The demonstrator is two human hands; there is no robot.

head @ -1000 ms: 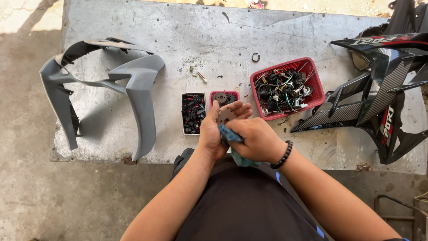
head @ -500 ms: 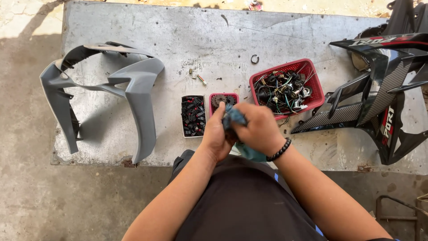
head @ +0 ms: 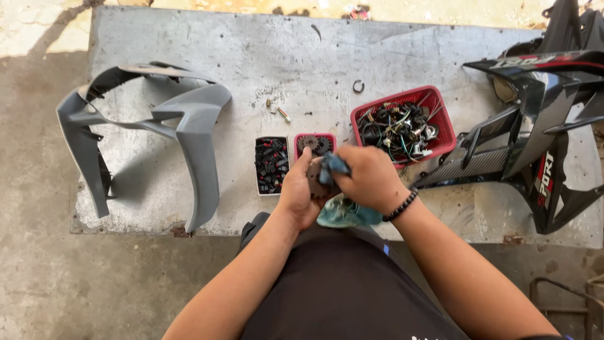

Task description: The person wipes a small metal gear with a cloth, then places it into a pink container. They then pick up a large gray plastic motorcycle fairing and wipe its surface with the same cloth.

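My left hand (head: 297,192) holds a small flat dark metal part (head: 314,178) upright over the near edge of the grey slab (head: 251,75). My right hand (head: 370,178), with a black bead bracelet on the wrist, grips a blue-green cloth (head: 343,211) and presses a fold of it against the part. The rest of the cloth hangs below both hands. Just beyond the hands sit a small red tray (head: 314,143) with a gear-like piece and a small white tray (head: 271,165) of black and red bits.
A larger red basket (head: 434,113) of wires and small hardware stands right of centre. A grey motorcycle fairing (head: 189,126) lies at the left, a black and red fairing (head: 541,126) at the right. Loose screws (head: 280,112) and a ring (head: 358,86) lie on the slab.
My right hand with the cloth has shifted over the part, from below it to over its top and then down its side. The left hand keeps hold of the part.
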